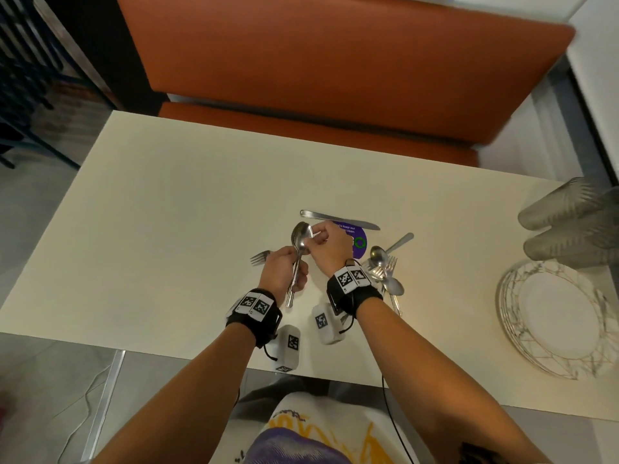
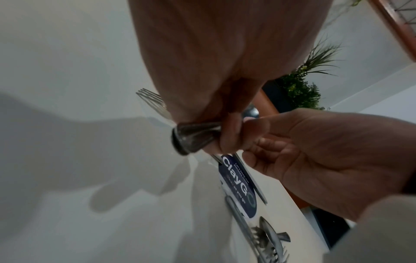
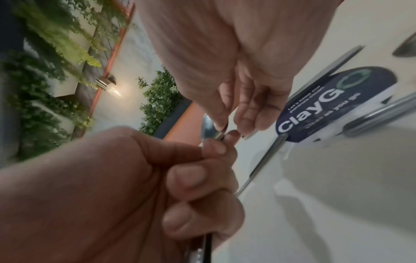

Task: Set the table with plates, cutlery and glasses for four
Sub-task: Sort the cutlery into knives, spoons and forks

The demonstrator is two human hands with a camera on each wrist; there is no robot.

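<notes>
Steel spoons (image 1: pixel 299 249) between hands | left hand (image 1: pixel 283 272) grips handles | right hand (image 1: pixel 326 244) pinches bowl

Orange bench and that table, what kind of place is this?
Probably an office pantry or canteen booth: a padded orange bench faces the cream table, and a round purple sticker asks people to keep pantries clean.

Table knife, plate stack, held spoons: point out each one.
Table knife (image 1: pixel 338 219), head view, mid-blade.
Plate stack (image 1: pixel 556 313), head view, top plate's centre.
Held spoons (image 1: pixel 301 234), head view, the bowls between both hands.
</notes>
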